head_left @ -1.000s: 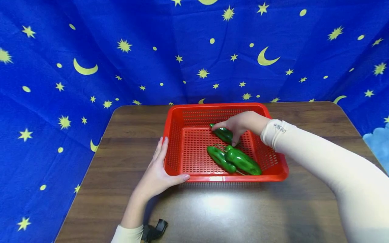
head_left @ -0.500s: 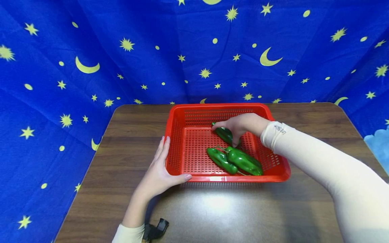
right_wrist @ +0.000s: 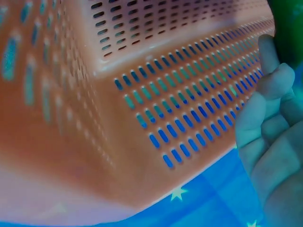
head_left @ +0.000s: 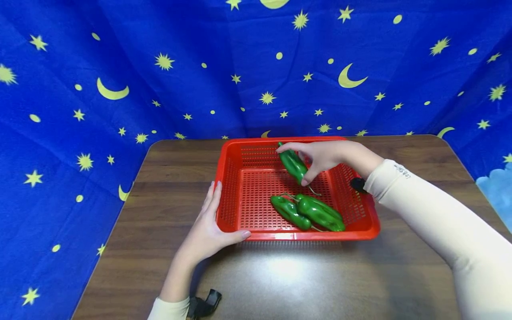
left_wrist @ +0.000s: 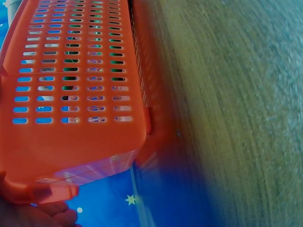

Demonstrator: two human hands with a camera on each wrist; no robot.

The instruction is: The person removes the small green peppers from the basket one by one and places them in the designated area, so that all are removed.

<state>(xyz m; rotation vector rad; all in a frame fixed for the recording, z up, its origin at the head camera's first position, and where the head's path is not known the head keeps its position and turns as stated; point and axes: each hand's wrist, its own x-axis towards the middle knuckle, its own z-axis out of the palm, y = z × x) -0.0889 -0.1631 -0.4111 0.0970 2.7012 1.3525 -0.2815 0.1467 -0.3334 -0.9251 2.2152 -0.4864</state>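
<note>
A red perforated plastic basket stands on the wooden table. My left hand rests against its near left corner, straight fingers along the left side and thumb on the front rim. Those fingers show beneath the basket's rim in the left wrist view. With thumb and fingers my right hand pinches a long green pepper above the basket's far part, its thin stem hanging toward me. The right wrist view catches part of this pepper at the fingertips. Two more green peppers, a smaller one and a larger one, lie side by side in the basket's near right part.
A blue curtain with yellow stars and moons hangs right behind the table. A black strap piece shows beside my left wrist, and a black piece at my right sleeve.
My right hand has raised the pepper off the basket floor, up and slightly back. The left hand and the two other peppers stay in place.
</note>
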